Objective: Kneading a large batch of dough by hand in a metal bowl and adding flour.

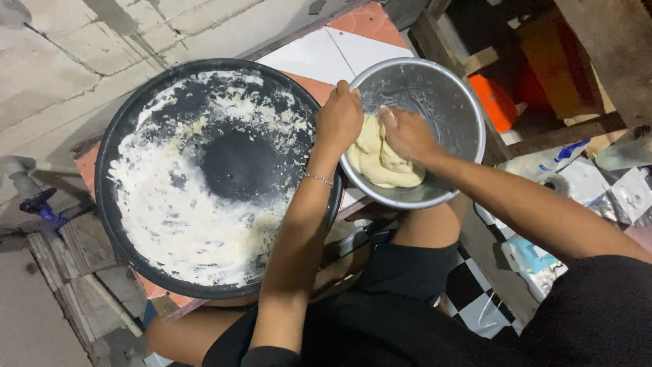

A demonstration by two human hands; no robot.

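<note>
Kneading stage, I reckon. Big black pan (pixel 217 177), smeared with flour paste, fills the left half of the table (pixel 339 51); steel bowl (pixel 415 132) overhangs its right edge. My left hand (pixel 339 119) clamps the bowl's rim, my right hand (pixel 406 132) presses curled into the dough (pixel 380 160) inside. Next up probably folding and pressing, bowl held steady.

Steel bowl (pixel 456 112) open above, dough (pixel 380 162) fills its near side w/ far side free; big black pan (pixel 115 136) crowds left.
</note>
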